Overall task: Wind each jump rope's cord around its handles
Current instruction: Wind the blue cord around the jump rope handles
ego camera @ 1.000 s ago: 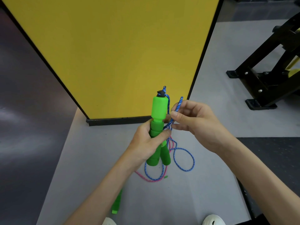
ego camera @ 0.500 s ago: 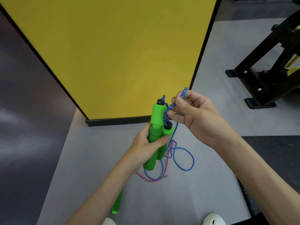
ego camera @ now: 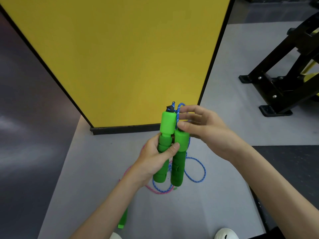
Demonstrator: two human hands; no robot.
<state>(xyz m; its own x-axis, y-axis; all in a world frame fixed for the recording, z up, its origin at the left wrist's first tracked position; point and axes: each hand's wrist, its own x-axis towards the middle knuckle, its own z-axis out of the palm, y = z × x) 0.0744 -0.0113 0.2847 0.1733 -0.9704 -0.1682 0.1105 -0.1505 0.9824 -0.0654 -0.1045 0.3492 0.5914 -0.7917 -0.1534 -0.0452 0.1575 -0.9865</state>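
yellow panel (ego camera: 120,57) ahead, black rack (ego camera: 279,80) right, pink cord (ego camera: 127,170) on floor (ego camera: 86,178)

Bare forearms (ego camera: 112,204), short-nailed fingers (ego camera: 174,147), and rounded white shoes (ego camera: 226,234) below.

A yellow panel (ego camera: 120,57) is standing just ahead, blocking forward passage. Grey floor (ego camera: 89,169) is lying open either side, blue cord (ego camera: 204,170) looping across its middle; a black frame (ego camera: 279,80) is sitting far right.

shoes (ego camera: 226,234) cut off btm, rack (ego camera: 284,80) cropped rt, pink cord (ego camera: 150,188) part hidden
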